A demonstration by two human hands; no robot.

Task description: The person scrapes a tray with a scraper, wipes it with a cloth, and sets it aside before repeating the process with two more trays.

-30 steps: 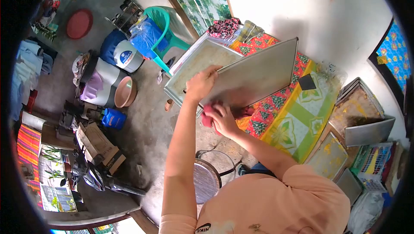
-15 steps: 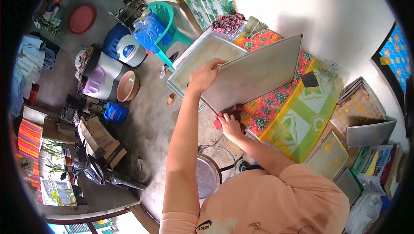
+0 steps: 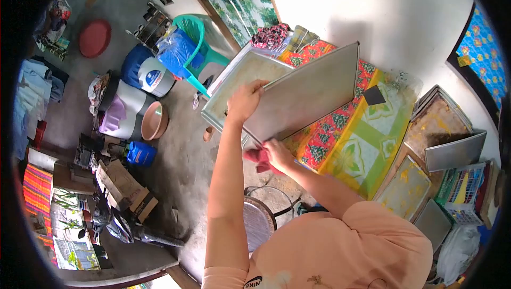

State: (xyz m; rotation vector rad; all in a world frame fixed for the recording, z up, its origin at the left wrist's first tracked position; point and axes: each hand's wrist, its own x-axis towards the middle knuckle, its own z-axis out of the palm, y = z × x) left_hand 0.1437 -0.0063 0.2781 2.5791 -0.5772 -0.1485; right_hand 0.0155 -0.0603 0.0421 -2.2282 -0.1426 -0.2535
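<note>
Baking tray (image 3: 314, 92) tilts up on edge above the counter (image 3: 354, 156), its lower corner jutting past the near edge. The left hand (image 3: 245, 101) holds its short side, fingers closed over the rim. The right hand (image 3: 278, 154) has its fingers bunched around a red cloth (image 3: 261, 160) at that lower corner. Behind, a second tray (image 3: 261, 71) lies at the counter's left end; a black square (image 3: 374, 95) lies nearer the right end. Stained trays (image 3: 439, 118) lean beyond it.
</note>
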